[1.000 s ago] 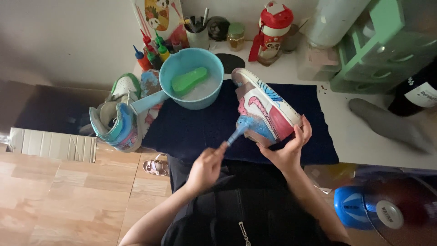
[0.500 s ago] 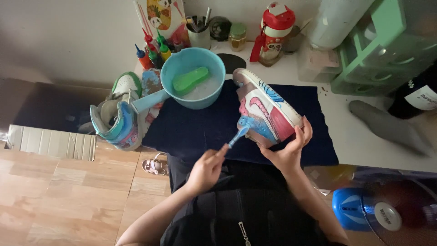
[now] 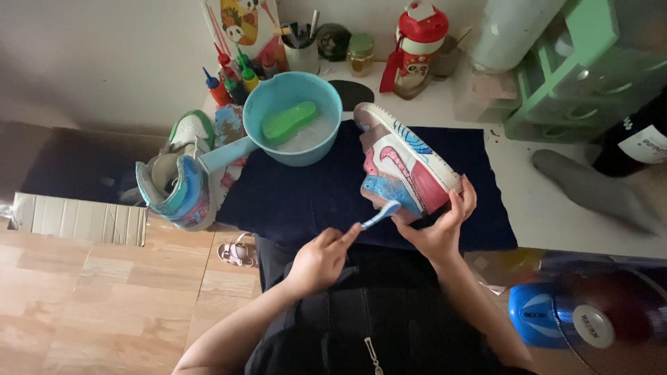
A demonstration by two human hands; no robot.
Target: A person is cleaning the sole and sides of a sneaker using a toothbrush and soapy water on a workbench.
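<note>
A blue toothbrush (image 3: 379, 216) is pinched in the closed fingers of the left hand (image 3: 321, 259), its head pressed against the blue heel panel of a painted sneaker (image 3: 403, 165). The sneaker is gripped at its heel end by the right hand (image 3: 440, 231), whose fingers are wrapped round the sole side, and it is held tilted over a dark blue cloth (image 3: 306, 198) spread on the white tabletop (image 3: 556, 208). Just beyond the cloth's far edge one light blue basin (image 3: 292, 118) is set, holding water and one green brush (image 3: 288, 121). A second sneaker (image 3: 177, 177), painted in similar colours, is stood at the left edge of the table, so that two shoes are counted in all. Behind the basin about four small paint bottles (image 3: 233, 80) with pointed caps are lined up, beside a cup of brushes (image 3: 302, 48), one yellow-lidded jar (image 3: 361, 54) and one red and white drinking bottle (image 3: 415, 45). A green plastic crate (image 3: 583, 76) is seen at the far right, and next to it a dark bottle with a white rectangular label (image 3: 636, 142). A blue fan (image 3: 590, 319) is seen at the lower right.
</note>
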